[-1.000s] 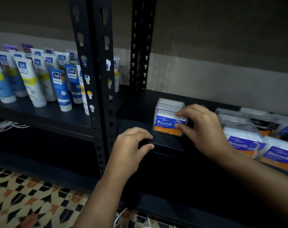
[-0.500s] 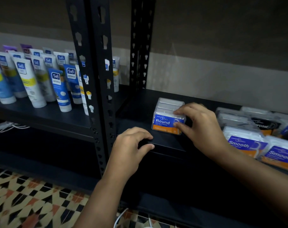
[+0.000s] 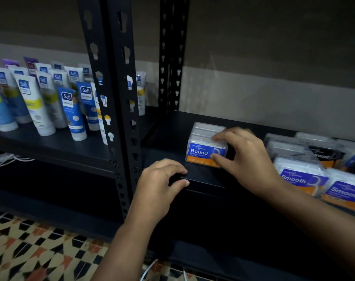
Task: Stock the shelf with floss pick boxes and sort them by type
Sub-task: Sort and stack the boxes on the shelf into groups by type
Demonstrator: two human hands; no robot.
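Observation:
A clear floss pick box with a blue and orange "Round" label (image 3: 201, 152) stands on the black shelf (image 3: 168, 138), with more clear boxes lined up behind it. My right hand (image 3: 247, 159) grips its right side, thumb on the front corner and fingers over the top. My left hand (image 3: 160, 183) rests on the shelf's front edge, fingers curled over the lip, holding no box. To the right lie several boxes: two labelled "Smooth" (image 3: 302, 179) and a black "Charcoal" one (image 3: 322, 154) further back.
Black slotted uprights (image 3: 113, 98) split the shelving. The left bay holds several standing Safi tubes (image 3: 69, 112). Below are a patterned tile floor (image 3: 30, 250) and white cables (image 3: 8, 161).
The Round box has shifted a little toward the shelf's front under my right hand. My left hand has stayed on the shelf edge.

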